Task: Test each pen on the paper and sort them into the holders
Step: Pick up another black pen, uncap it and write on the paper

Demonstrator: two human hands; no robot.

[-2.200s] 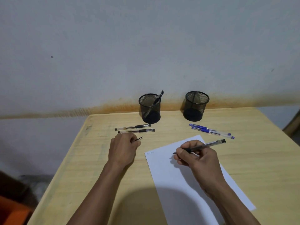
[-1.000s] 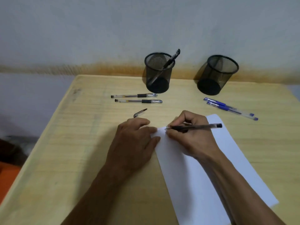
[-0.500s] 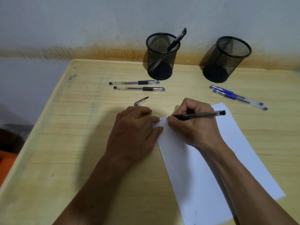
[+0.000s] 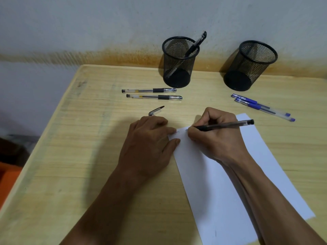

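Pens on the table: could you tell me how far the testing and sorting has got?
Done: one black pen stands in the left holder; the right holder looks empty. In hand: the right hand writes with an uncapped pen on the paper, which the left hand steadies; its cap lies nearby. Left: two black pens and two blue pens.

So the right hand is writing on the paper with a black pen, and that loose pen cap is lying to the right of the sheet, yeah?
Not quite. The right hand does grip the black pen with its tip on the paper, but the head view shows the loose pen cap lying on the table left of the sheet, just beyond the left hand.
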